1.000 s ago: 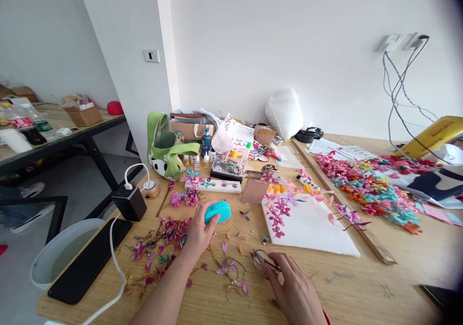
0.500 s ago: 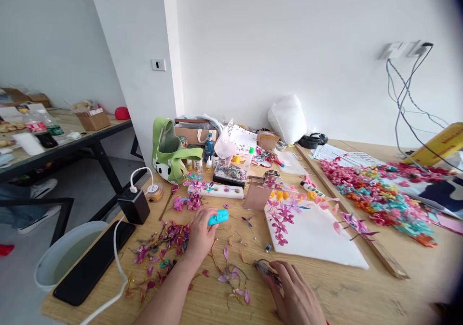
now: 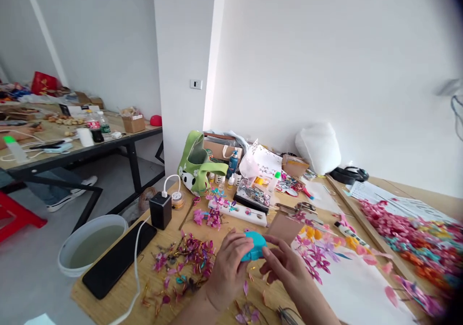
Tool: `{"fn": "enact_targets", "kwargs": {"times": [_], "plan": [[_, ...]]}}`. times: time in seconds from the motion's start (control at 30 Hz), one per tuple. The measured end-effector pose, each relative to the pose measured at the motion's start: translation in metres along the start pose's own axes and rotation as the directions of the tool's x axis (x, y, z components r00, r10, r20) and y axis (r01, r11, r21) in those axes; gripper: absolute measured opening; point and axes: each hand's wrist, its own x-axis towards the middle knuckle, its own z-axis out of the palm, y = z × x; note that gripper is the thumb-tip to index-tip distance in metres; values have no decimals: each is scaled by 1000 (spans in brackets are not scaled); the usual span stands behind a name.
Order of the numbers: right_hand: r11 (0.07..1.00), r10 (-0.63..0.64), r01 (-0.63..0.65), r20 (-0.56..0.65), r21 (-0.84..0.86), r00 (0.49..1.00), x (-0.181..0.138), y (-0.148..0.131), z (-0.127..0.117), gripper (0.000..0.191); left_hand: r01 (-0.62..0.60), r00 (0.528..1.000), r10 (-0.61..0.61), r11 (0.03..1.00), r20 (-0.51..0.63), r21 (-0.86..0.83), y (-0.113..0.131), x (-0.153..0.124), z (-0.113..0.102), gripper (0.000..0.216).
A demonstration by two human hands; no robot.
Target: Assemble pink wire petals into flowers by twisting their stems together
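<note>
Two bare hands are held over a light-brown wooden tabletop [image 3: 117, 301], brought together at a small rounded turquoise case [image 3: 255, 245] near mid-view. The case is gripped at its left side by the left hand [image 3: 229, 267], fingers bent and closed on it. Its right end is touched by the right hand [image 3: 284, 263], thumb and forefinger set close together, other fingers curled in; whether it is pinched there cannot be told.

Left of the left hand, a loose heap of magenta petal sprigs on gold wire [image 3: 197, 255] is spread. Farther left, a black smartphone [image 3: 119, 260] is laid flat at the edge, crossed by a white cable [image 3: 136, 262]; beside it a black cube-shaped charger [image 3: 161, 211] is set. Behind the right hand, a brown cardboard piece [image 3: 285, 226] is seen, and to its right a white flat board [image 3: 356, 286], partly covered with magenta flowers [image 3: 316, 262]. At the back, a lime-green panda-face bag [image 3: 193, 170] and a clear lidded box of small pieces [image 3: 253, 192] are placed, with a white holed bar [image 3: 238, 212] in front. By the right wrist, a dark wiry item [image 3: 287, 317] is cut off, unclear.
</note>
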Motion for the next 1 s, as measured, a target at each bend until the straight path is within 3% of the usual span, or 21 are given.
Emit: {"fn": "enact_targets", "kwargs": {"times": [0.13,0.27,0.37,0.43,0.5,0.57,0.6,0.67,0.8,1.0], "plan": [[999,-43,42,56,32,997,34,-36,30,56,77,980,-57,992,-190,97,-9,5,-12,48],[999,-34,31,116,28,993,56,-45,57,51,101,958,-48,979,-283,177,-21,6,-20,51],[997,-65,58,147,47,987,76,-49,70,45,185,936,-90,949,-341,257,-23,6,-20,57],[992,-126,121,144,42,982,98,-59,74,43,257,905,-120,918,-408,301,-21,6,-19,61],[966,-254,256,62,-25,965,132,-77,79,44,302,887,-157,909,-434,289,-18,6,-18,63],[860,-442,408,-50,-306,896,174,-99,89,44,313,892,-190,915,-411,255,-17,7,-17,63],[747,-512,420,-44,-516,858,197,-110,97,44,309,898,-199,919,-392,243,-17,7,-16,62],[679,-528,405,-24,-612,849,241,-128,115,45,296,912,-196,923,-360,247,-17,7,-14,61],[553,-471,386,105,-739,876,307,-139,153,42,312,913,-196,899,-358,306,-19,6,-6,59],[337,-214,433,379,-836,900,355,-122,175,30,330,915,-223,893,-335,307,-23,5,3,58]]}}
